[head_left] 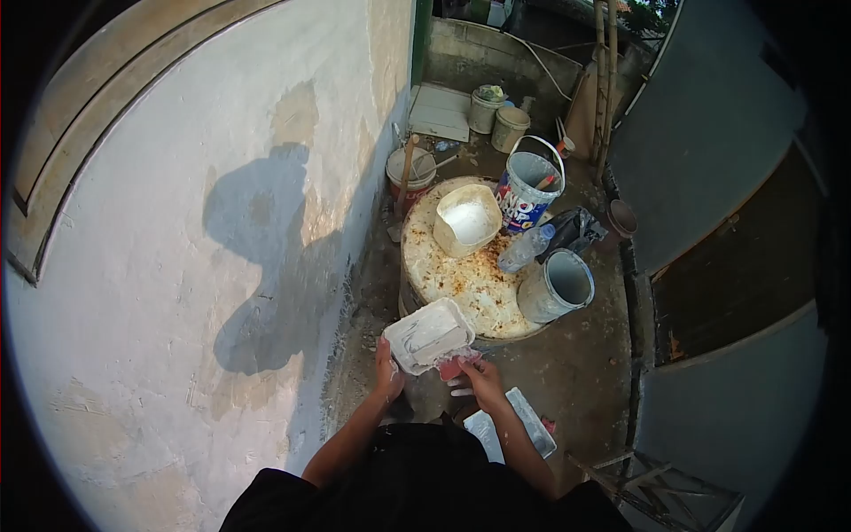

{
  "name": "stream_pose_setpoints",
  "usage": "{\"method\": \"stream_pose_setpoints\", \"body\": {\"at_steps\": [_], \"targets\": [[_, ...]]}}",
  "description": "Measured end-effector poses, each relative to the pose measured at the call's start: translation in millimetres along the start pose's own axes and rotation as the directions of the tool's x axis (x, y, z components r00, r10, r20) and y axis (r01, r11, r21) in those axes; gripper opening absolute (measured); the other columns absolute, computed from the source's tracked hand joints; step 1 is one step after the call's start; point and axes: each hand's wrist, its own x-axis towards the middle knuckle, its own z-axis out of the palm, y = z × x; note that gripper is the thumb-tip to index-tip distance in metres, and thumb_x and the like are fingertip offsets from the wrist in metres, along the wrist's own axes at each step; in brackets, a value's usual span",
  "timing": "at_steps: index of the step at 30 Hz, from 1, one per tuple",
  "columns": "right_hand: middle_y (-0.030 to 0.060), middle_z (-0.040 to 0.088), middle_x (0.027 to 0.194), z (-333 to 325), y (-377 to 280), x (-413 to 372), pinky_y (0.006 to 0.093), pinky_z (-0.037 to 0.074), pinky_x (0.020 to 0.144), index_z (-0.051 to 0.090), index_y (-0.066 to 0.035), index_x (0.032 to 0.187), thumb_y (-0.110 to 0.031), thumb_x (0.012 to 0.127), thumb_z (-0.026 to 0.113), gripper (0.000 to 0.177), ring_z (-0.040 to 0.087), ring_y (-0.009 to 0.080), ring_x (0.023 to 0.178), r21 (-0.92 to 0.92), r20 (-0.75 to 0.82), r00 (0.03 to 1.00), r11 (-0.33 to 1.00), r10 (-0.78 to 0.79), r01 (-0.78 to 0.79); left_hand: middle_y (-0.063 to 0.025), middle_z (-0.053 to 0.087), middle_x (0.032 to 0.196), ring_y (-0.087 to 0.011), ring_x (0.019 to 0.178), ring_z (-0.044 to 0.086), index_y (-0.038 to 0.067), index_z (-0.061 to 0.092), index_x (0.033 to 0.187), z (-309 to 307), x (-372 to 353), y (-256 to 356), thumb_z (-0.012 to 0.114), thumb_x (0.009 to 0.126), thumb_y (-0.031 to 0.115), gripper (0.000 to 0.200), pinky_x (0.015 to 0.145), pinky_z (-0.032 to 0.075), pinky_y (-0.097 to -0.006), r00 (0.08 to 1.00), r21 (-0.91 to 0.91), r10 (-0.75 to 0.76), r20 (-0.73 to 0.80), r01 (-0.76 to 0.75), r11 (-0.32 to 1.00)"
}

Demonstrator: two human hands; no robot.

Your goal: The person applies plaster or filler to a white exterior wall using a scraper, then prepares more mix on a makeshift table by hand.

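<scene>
My left hand [388, 376] is closed on the near left edge of a shallow rectangular tray [430, 334] smeared with white paste, tilted in front of me. In my right hand [484, 383] is a red putty scraper [454, 366], its paste-smeared edge at the tray's lower right corner. White smears show on the fingers of that hand. Just past the tray stands a rusty white drum [434, 266]. On its top are a cream tub [467, 222] with white material inside, a clear plastic bottle [526, 249], a grey bucket [557, 286] and a printed paint pail [529, 191].
On my left rises a patchy white wall [177, 310]. A red-and-white bucket [410, 168] with a wooden stick stands beyond the drum, and more buckets [496, 120] sit farther back. Near my feet lies a pale rectangular piece [530, 421]. A dark metal frame [665, 488] is at lower right.
</scene>
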Motion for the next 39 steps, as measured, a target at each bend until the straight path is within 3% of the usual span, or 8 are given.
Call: {"method": "stream_pose_setpoints", "body": {"at_steps": [12, 18, 20, 25, 31, 34, 37, 39], "targets": [[0.0102, 0.068, 0.103, -51, -36, 56, 0.0375, 0.057, 0.072, 0.057, -0.007, 0.115, -0.026, 0.094, 0.062, 0.028, 0.067, 0.0205, 0.086, 0.052, -0.111, 0.994, 0.998, 0.024, -0.018, -0.0105, 0.051, 0.137, -0.0267, 0.125, 0.05, 0.002, 0.041, 0.137, -11, 169, -62, 0.039, 0.102, 0.045, 0.055, 0.107, 0.038, -0.0418, 0.975, 0.073, -0.22, 0.025, 0.218, 0.973], [0.0098, 0.069, 0.1, -88, -63, 66, 0.0344, 0.057, 0.071, 0.057, -0.005, 0.116, -0.022, 0.094, 0.063, 0.029, 0.067, 0.0186, 0.085, -0.074, -0.102, 0.995, 0.997, 0.013, -0.021, -0.0131, 0.052, 0.132, -0.0244, 0.121, 0.051, 0.0, 0.044, 0.134, -25, 199, -84, 0.039, 0.103, 0.043, 0.053, 0.106, 0.038, -0.038, 0.985, 0.152, -0.166, -0.054, 0.173, 0.973], [0.011, 0.069, 0.098, -100, -73, 73, 0.0323, 0.057, 0.07, 0.057, -0.003, 0.116, -0.02, 0.093, 0.064, 0.028, 0.068, 0.0179, 0.084, -0.16, -0.083, 0.997, 0.987, 0.001, -0.015, -0.0139, 0.053, 0.129, -0.0229, 0.118, 0.052, -0.001, 0.045, 0.133, -23, 199, -89, 0.037, 0.104, 0.041, 0.051, 0.103, 0.038, -0.0366, 0.996, 0.348, -0.061, -0.058, 0.078, 0.934], [0.0105, 0.069, 0.094, -130, -115, 85, 0.029, 0.054, 0.071, 0.059, -0.001, 0.113, -0.02, 0.093, 0.065, 0.028, 0.068, 0.0153, 0.083, -0.44, 0.064, 0.994, 0.892, -0.084, 0.103, -0.0174, 0.055, 0.123, -0.024, 0.114, 0.052, -0.004, 0.045, 0.131, 17, 191, -77, 0.036, 0.105, 0.028, 0.043, 0.101, 0.038, -0.0341, 0.947, 0.86, 0.322, 0.014, -0.176, 0.479], [0.007, 0.068, 0.078, -143, -192, 73, 0.0292, 0.051, 0.067, 0.064, 0.0, 0.101, -0.024, 0.09, 0.068, 0.027, 0.065, 0.0132, 0.073, -0.485, 0.259, 0.948, 0.824, -0.184, 0.292, -0.0229, 0.052, 0.131, -0.0297, 0.123, 0.05, -0.006, 0.043, 0.134, 50, 192, -66, 0.036, 0.104, 0.025, 0.043, 0.105, 0.036, -0.0362, 0.915, 0.981, 0.403, -0.007, -0.073, 0.182], [0.0073, 0.068, 0.077, -142, -212, 85, 0.0279, 0.05, 0.064, 0.065, 0.0, 0.089, -0.023, 0.089, 0.069, 0.023, 0.065, 0.0122, 0.072, -0.507, 0.254, 0.951, 0.813, -0.177, 0.287, -0.0246, 0.051, 0.133, -0.0302, 0.124, 0.049, -0.007, 0.043, 0.134, 48, 195, -67, 0.038, 0.104, 0.024, 0.044, 0.106, 0.036, -0.0364, 0.916, 0.962, 0.397, -0.052, -0.061, 0.267], [0.0068, 0.068, 0.077, -139, -227, 84, 0.027, 0.049, 0.063, 0.063, 0.0, 0.092, -0.022, 0.089, 0.069, 0.023, 0.064, 0.0111, 0.073, -0.544, 0.31, 0.888, 0.703, -0.339, 0.458, -0.022, 0.053, 0.129, -0.0292, 0.121, 0.051, -0.008, 0.043, 0.132, 51, 191, -61, 0.039, 0.104, 0.024, 0.043, 0.106, 0.036, -0.0366, 0.906, 0.961, 0.418, -0.064, -0.057, 0.27], [0.0059, 0.066, 0.084, -137, -228, 91, 0.0253, 0.048, 0.065, 0.06, -0.001, 0.1, -0.014, 0.088, 0.069, 0.02, 0.062, 0.0097, 0.076, -0.449, 0.244, 0.902, 0.783, -0.357, 0.431, -0.0187, 0.055, 0.126, -0.025, 0.118, 0.053, -0.005, 0.047, 0.129, 44, 188, -59, 0.04, 0.104, 0.026, 0.041, 0.099, 0.042, -0.0348, 0.91, 0.925, 0.397, -0.118, -0.046, 0.378]]}}
